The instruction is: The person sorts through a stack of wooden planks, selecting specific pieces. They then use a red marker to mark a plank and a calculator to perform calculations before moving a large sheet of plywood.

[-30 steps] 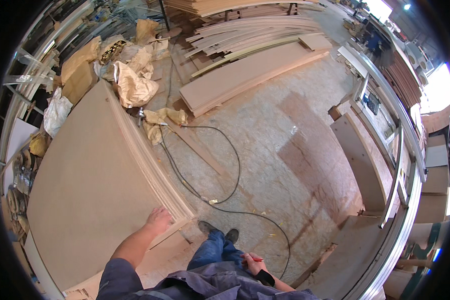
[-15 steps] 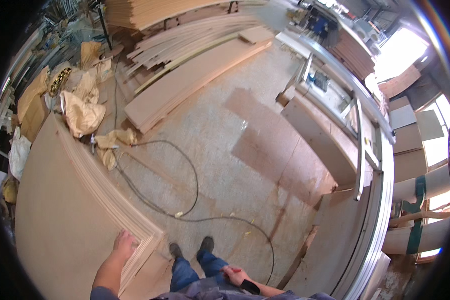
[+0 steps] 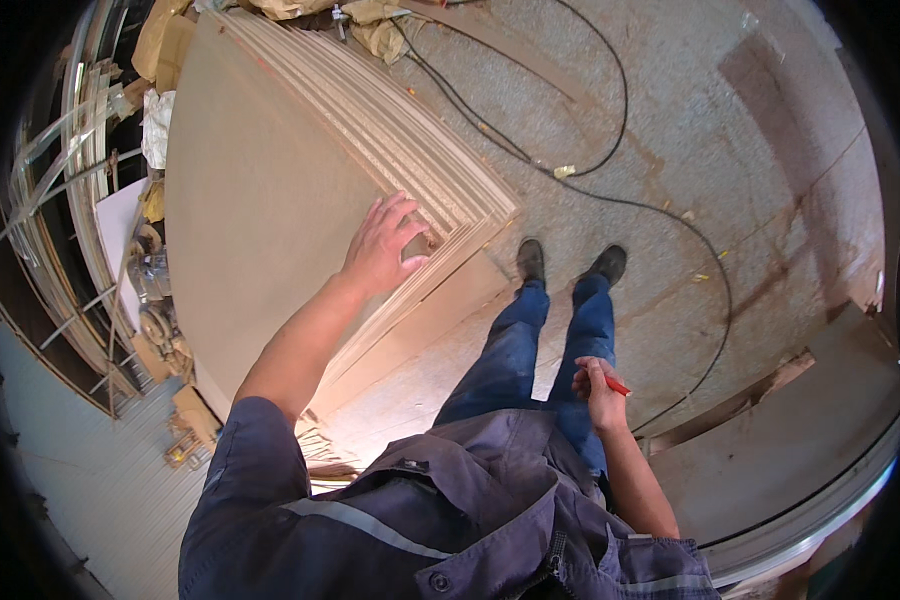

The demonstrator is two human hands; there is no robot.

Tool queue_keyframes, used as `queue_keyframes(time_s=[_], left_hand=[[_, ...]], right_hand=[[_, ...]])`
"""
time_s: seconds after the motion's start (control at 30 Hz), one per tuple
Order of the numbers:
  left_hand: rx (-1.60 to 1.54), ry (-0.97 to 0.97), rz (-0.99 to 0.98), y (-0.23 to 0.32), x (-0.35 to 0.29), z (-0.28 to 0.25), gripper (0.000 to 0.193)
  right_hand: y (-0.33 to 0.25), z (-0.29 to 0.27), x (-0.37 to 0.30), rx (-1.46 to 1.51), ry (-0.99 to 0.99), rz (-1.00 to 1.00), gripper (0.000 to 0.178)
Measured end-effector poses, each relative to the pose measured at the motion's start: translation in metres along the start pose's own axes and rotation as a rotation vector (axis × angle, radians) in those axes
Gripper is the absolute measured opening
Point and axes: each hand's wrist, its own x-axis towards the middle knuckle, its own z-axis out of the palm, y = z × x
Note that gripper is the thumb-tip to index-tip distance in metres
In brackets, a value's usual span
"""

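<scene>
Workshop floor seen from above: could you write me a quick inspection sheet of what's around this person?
Surface: speckled concrete floor, stained, small scraps on it.
Job's things: stack of large tan boards, edges stepped at the near corner.
Clutter: crumpled paper bags beyond the stack.
Hands: left hand flat on the stack's corner; right hand by the thigh, shut on a red pencil.
Cables: black cable looping across the floor.
Surroundings: metal frames at left.

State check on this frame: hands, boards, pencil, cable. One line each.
left hand: flat on the stack's corner, fingers spread
stack of boards: lying flat, edges stepped at the near corner
right hand: closed around the pencil, by the thigh
red pencil: held, tip pointing right
black cable: loose, looped across the floor
</scene>
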Motion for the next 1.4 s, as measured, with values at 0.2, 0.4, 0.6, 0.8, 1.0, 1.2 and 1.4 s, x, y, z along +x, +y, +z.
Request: queue_keyframes(time_s=[0.2,0.4,0.6,0.8,1.0,1.2,1.4], left_hand=[[0.065,-0.036,0.123,-0.002,0.007,-0.006,0.045],[0.070,-0.059,0.189,-0.004,0.017,-0.008,0.048],[0.090,-0.044,0.215,-0.006,0.019,-0.009,0.045],[0.046,-0.019,0.209,-0.018,0.024,-0.012,0.052],[0.154,-0.077,0.214,-0.012,0.023,-0.015,0.058],[0.230,-0.118,0.207,-0.001,0.026,-0.021,0.059],[0.156,-0.158,0.168,0.001,0.029,-0.015,0.059]], right_hand=[[0.042,0.025,0.038,0.151,-0.065,0.010,0.035],[0.053,0.031,0.096,0.166,-0.072,-0.036,0.039],[0.037,0.046,0.140,0.199,-0.107,-0.129,0.040],[0.032,0.061,0.207,0.243,-0.100,-0.162,0.042],[0.037,0.078,0.251,0.244,-0.101,-0.132,0.037],[0.060,0.053,0.299,0.170,-0.029,-0.197,0.038],[0.050,0.059,0.308,0.166,-0.074,-0.264,0.039]])
